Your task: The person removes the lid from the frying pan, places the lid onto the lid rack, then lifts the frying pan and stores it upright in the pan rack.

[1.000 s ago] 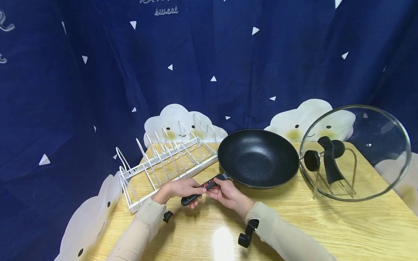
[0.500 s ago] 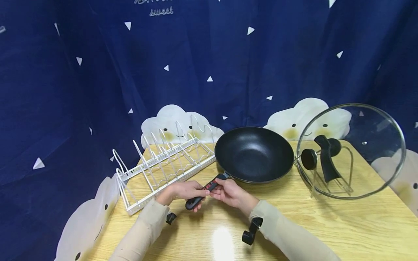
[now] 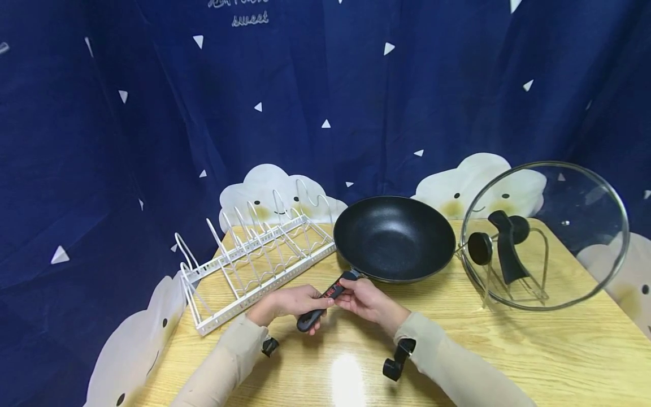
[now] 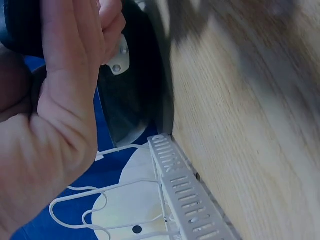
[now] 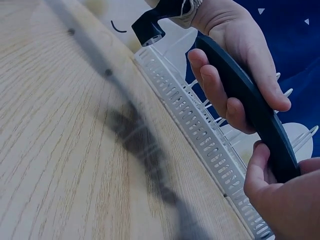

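A black wok [image 3: 394, 240] sits on the wooden table, its handle [image 3: 308, 320] pointing toward the near left. My left hand [image 3: 295, 301] grips the rear half of that handle, thumb on top and fingers curled beneath, as the right wrist view confirms. Closer to the bowl, my right hand [image 3: 370, 303] pinches the handle between thumb and fingers. In the left wrist view, a metal bracket [image 4: 120, 57] joins the wok to its handle, which my left hand [image 4: 67, 95] mostly hides.
Left of the wok stands a white wire rack [image 3: 264, 288] with several upright loops, close to the wok's rim. A glass lid [image 3: 574, 249] with a black handle leans upright in a wire stand [image 3: 487, 285] at the right. A blue curtain [image 3: 285, 73] hangs behind the table.
The handle's free end has swung to the right and slightly nearer, with both hands moving along with it. The wok has turned a little in place. The view has shifted slightly.
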Tool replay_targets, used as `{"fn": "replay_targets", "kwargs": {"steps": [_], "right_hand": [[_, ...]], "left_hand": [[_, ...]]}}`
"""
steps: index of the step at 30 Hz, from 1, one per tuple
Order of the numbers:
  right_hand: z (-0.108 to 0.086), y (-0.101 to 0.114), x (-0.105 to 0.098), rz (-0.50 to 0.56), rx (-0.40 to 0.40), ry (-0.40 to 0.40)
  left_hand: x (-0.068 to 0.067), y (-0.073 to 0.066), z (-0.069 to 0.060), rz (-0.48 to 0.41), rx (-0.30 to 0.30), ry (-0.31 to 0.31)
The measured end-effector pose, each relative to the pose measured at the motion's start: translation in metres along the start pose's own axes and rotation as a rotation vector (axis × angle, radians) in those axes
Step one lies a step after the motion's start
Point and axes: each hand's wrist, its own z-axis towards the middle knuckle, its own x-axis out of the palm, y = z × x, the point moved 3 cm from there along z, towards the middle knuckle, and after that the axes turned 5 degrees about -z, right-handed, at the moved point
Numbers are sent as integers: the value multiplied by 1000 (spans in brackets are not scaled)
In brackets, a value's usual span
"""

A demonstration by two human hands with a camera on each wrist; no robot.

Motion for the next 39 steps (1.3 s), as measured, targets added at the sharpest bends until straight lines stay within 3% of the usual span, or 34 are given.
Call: {"fn": "replay_targets", "kwargs": {"steps": [11,19,29,39], "right_hand": [[-2,2,-7,19,-37,-18],[-7,5,-14,-6,-32,22],[-13,7,-21,1,-29,53],[-18,10,-33,-53,-28,61]], "left_hand": [[11,-3,3,0,22,-29],[21,-5,5,-78,32,-23],[38,-7,9,-74,34,-107],[51,-13,7,-79,32,-69]]}}
